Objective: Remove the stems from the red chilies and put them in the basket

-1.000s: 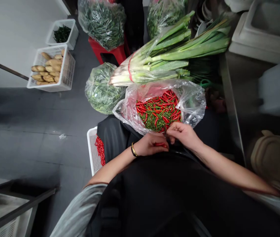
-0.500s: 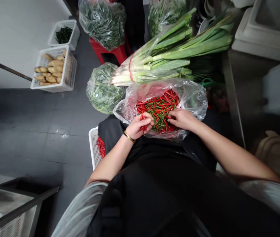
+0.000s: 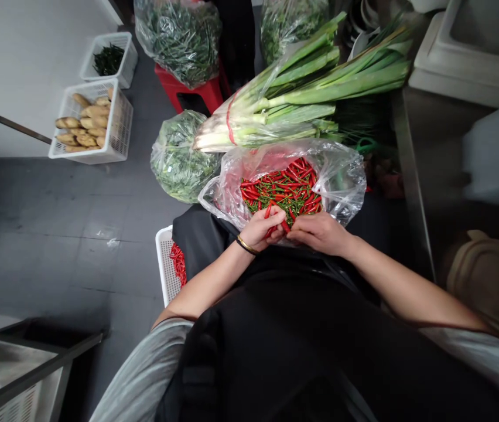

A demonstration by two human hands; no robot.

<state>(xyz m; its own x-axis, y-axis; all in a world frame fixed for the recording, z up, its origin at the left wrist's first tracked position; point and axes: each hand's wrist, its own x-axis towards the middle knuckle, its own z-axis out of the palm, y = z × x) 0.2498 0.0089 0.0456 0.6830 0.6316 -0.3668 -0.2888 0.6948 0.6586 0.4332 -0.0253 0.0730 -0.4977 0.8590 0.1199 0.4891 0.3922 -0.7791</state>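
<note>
Red chili peppers (image 3: 282,184) with green stems fill an open clear plastic bag (image 3: 341,170) on my lap. My left hand (image 3: 267,227) is closed around a few red chilies, with one tip sticking up past the thumb. Close against it, my right hand (image 3: 320,233) pinches at a chili between the two hands; its fingertips are partly hidden. Both hands are over the near edge of the bag. Down by my left leg, a white basket (image 3: 164,258) holds more red chilies (image 3: 178,264), partly covered by my dark trousers.
Beyond the bag lie large leeks (image 3: 271,108) tied with a red band. Bagged greens (image 3: 183,158) sit left of them, and another bag rests on a red stool (image 3: 174,91). A crate of tan root vegetables (image 3: 120,129) stands on the floor. A metal edge (image 3: 416,181) runs along my right.
My right hand has come out of the chili pile and moved toward me and left, meeting the left hand. The left hand has shifted right, still holding chilies.
</note>
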